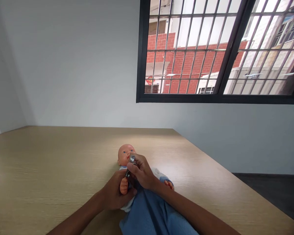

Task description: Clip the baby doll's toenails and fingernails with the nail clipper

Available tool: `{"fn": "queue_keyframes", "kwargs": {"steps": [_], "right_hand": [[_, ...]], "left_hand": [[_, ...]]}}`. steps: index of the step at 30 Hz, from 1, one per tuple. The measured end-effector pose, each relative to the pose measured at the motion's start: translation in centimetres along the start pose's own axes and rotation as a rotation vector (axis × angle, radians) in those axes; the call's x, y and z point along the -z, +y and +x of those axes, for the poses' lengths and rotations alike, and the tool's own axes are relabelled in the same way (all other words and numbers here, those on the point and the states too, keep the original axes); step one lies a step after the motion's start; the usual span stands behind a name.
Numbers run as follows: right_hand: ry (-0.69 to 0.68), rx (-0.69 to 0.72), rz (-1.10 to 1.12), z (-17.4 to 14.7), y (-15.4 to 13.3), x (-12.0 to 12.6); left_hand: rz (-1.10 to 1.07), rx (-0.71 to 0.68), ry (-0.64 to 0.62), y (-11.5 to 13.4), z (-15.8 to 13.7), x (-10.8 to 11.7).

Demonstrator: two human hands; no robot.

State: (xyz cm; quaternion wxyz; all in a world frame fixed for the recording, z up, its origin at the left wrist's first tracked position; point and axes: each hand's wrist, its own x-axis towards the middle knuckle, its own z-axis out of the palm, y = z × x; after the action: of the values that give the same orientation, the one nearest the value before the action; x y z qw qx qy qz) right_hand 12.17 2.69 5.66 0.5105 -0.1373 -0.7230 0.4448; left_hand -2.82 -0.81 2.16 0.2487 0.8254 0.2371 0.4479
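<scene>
A baby doll (pixel 124 156) lies on its back on the wooden table, its bald head away from me. My left hand (pixel 112 192) is closed around one arm of the doll, and the doll's small hand (pixel 123 186) pokes out between my thumb and fingers. Pinched in my right hand (pixel 145 173) is a silver nail clipper (pixel 132 159), its lower end close to the fingers of that doll's hand. Whether the clipper touches them I cannot tell. A blue cloth (pixel 152 212) covers the doll's lower body. The doll's other hand (pixel 169 184) rests at the right, beyond my right wrist.
The light wooden table (pixel 51 169) stands against a white wall (pixel 75 65). Its right edge slants toward me, with dark floor (pixel 267 186) beyond it. A black-framed window (pixel 181 98) with metal bars is set in the wall at the upper right.
</scene>
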Motion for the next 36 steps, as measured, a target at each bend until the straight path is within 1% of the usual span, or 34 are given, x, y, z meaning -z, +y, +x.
{"fn": "queue_keyframes", "kwargs": {"steps": [8,14,19,23,27,33,36], "right_hand": [[0.007,0.008,0.017,-0.03,0.37,0.06],[-0.003,0.008,0.037,-0.08,0.66,0.13],[-0.014,0.047,0.057,0.02,0.67,0.1],[-0.023,0.037,0.066,-0.06,0.61,0.11],[-0.018,0.047,0.068,-0.06,0.66,0.13],[-0.018,0.049,0.066,-0.04,0.73,0.17],[-0.02,0.058,0.062,-0.04,0.74,0.17]], "left_hand": [[0.024,0.0,-0.003,0.38,0.14,0.15],[0.031,-0.013,0.0,0.17,0.18,0.04],[0.021,-0.013,0.008,0.27,0.24,-0.02],[0.031,0.002,0.013,0.2,0.05,0.0],[0.007,-0.017,0.007,0.02,-0.07,0.03],[-0.01,0.03,-0.023,-0.46,-0.09,-0.06],[-0.009,0.025,-0.009,-0.41,-0.19,-0.09]]}}
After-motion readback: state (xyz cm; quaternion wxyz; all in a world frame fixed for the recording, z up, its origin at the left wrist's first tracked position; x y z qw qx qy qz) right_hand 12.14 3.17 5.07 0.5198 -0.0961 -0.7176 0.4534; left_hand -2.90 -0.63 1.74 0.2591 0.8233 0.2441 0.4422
